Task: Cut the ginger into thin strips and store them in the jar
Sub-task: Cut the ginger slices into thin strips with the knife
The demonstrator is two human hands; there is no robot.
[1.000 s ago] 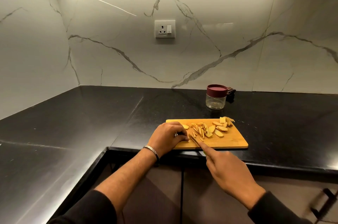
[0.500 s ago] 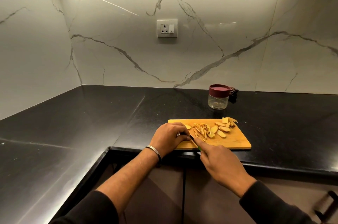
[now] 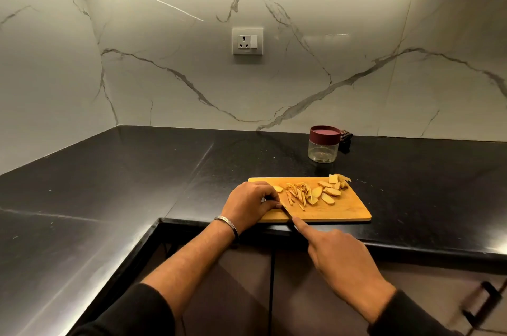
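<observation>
Your hands work ginger on the board at the near edge of the black stone surface (image 3: 137, 184).
Your left hand (image 3: 248, 202) has its fingers curled down at the left end of the rectangular wooden cutting board (image 3: 343, 209); what they hold is hidden. Your right hand (image 3: 340, 261) grips a thin-bladed knife (image 3: 287, 212), index finger along it. Yellow ginger strips (image 3: 297, 193) and oval slices (image 3: 327, 193) lie mid-board; the clear jar with a maroon lid (image 3: 323, 143) stands farther back, closed.

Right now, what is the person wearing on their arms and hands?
Both arms wear dark sleeves pushed up to mid-forearm. The left hand has a thin silver bangle at its wrist. The right hand shows no jewellery. No gloves.
</observation>
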